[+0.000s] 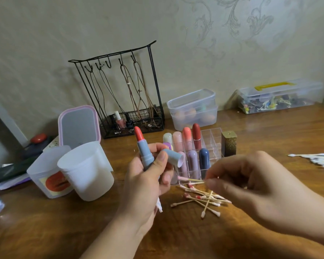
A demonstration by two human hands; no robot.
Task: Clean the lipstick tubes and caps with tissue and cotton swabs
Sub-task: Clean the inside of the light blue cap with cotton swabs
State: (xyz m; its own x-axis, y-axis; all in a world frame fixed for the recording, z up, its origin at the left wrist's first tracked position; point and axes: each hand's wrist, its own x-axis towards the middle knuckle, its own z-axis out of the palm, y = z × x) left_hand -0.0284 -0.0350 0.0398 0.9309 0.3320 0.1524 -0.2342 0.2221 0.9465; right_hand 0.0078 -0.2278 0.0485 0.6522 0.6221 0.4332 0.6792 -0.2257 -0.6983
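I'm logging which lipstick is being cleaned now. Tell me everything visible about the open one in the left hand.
The open lipstick has a grey-blue, plastic-looking tube and a coral-red rounded bullet, extended and uncapped. It stands nearly upright, tilted slightly left, above the wooden table. The left hand grips its lower tube, hiding the base, and also holds its matching grey-blue cap, open end pointing right, beside it. A pinkish ring shows at the tube's neck.

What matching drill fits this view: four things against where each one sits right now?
Things:
1. grey-blue lipstick tube with red stick
2. pink-tipped cotton swab
3. gold glitter square lipstick
4. navy round-capped lipstick

Places:
A. in the clear acrylic organiser
B. in the left hand
C. upright on the wooden table
D. pinched by the right hand

Pairs: 1-B, 2-D, 3-C, 4-A
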